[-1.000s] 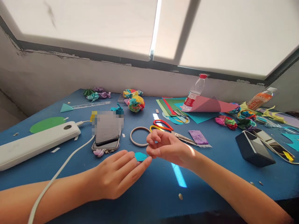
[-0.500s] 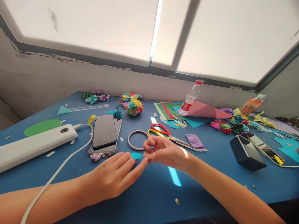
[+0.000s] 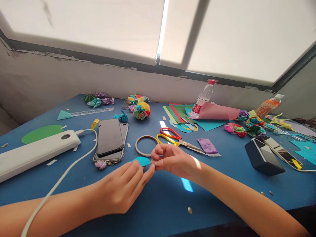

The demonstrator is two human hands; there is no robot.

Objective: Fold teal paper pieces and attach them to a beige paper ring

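A small piece of blue paper (image 3: 141, 160) is held between my two hands, just above the blue table. My left hand (image 3: 125, 184) grips it from below and left, its fingers bent over the lower edge. From the right, my right hand (image 3: 172, 159) pinches the paper's right tip between thumb and fingers. The fingertips of both hands meet there, and part of the paper is hidden behind them. Right behind the hands lie a roll of tape (image 3: 147, 145) and scissors (image 3: 181, 141) with red and yellow handles.
Two stacked phones (image 3: 110, 138) and a white power strip (image 3: 39, 151) with its cable lie left. Crumpled paper balls (image 3: 141, 110), coloured sheets (image 3: 213, 124) and a plastic bottle (image 3: 203, 98) stand behind. A dark box (image 3: 264, 156) and a purple packet (image 3: 207, 146) are at right.
More of the blue paper shows above my left fingers, which have shifted and curled slightly. My right hand keeps its pinch. The whole view has tilted a little.
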